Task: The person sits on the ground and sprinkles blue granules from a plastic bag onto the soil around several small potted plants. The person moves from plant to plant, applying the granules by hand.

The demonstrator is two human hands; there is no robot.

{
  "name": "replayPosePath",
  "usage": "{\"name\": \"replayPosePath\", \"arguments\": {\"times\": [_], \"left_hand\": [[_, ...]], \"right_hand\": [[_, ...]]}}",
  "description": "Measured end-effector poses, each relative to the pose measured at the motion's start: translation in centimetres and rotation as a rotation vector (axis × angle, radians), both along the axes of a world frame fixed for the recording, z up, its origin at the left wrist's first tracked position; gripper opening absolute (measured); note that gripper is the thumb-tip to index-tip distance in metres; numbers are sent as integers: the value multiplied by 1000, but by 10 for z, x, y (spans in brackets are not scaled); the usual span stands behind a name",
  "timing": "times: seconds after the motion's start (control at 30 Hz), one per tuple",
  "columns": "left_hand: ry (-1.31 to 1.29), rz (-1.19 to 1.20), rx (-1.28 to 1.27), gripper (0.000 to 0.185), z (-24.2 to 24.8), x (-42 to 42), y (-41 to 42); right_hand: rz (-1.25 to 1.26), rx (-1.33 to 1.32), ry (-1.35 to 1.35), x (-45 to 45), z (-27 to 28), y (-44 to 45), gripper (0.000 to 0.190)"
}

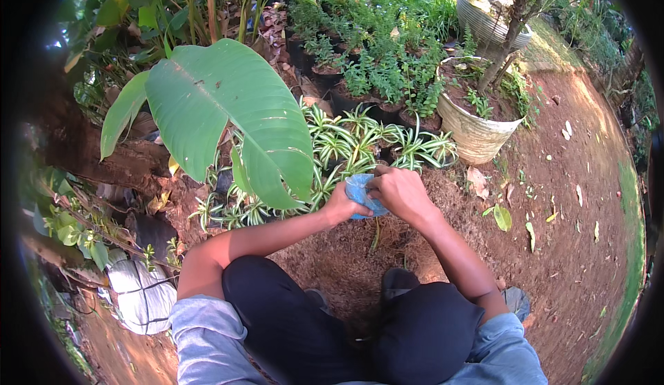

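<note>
Low in front of my knees, my left hand (346,202) holds a small blue plastic bag or cup (363,207) around its left side and underneath. My right hand (398,190) is at its top right, with the fingertips at or inside the opening; whether they pinch anything is hidden. What the blue container holds cannot be made out. Just beyond my hands grow variegated spider plants (337,143) with green and white striped leaves. Dry brown plant litter (332,252) covers the soil between them and my shoes.
A large broad green leaf (233,115) overhangs the spider plants at left. Leafy seedlings in black pots (328,80) stand behind them. A big pale planter (474,138) with a small tree stands at right, another (493,24) behind it. A white bundle (141,297) lies at lower left.
</note>
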State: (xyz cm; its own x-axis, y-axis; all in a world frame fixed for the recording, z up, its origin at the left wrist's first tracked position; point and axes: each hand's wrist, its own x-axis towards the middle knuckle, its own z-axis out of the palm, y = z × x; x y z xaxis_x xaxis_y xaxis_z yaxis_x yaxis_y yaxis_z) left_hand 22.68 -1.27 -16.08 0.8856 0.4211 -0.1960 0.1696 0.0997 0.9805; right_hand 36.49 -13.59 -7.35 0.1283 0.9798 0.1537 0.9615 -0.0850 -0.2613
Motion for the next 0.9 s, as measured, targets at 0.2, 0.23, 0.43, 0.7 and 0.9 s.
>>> {"name": "replayPosePath", "arguments": {"times": [0.2, 0.23, 0.43, 0.7, 0.9], "left_hand": [[39, -21, 49, 63, -2, -5, 0], [48, -20, 57, 63, -3, -6, 0], [47, -25, 28, 63, -4, -5, -2], [29, -45, 7, 65, -2, -2, 4], [13, -31, 12, 65, -4, -2, 5]], "right_hand": [[9, 56, 41, -10, -11, -9, 9], [20, 87, 62, -12, -13, -10, 6], [22, 146, 40, -14, -15, -11, 8], [-18, 198, 70, -9, -11, -2, 9], [9, 199, 107, -5, -7, -6, 9]]}}
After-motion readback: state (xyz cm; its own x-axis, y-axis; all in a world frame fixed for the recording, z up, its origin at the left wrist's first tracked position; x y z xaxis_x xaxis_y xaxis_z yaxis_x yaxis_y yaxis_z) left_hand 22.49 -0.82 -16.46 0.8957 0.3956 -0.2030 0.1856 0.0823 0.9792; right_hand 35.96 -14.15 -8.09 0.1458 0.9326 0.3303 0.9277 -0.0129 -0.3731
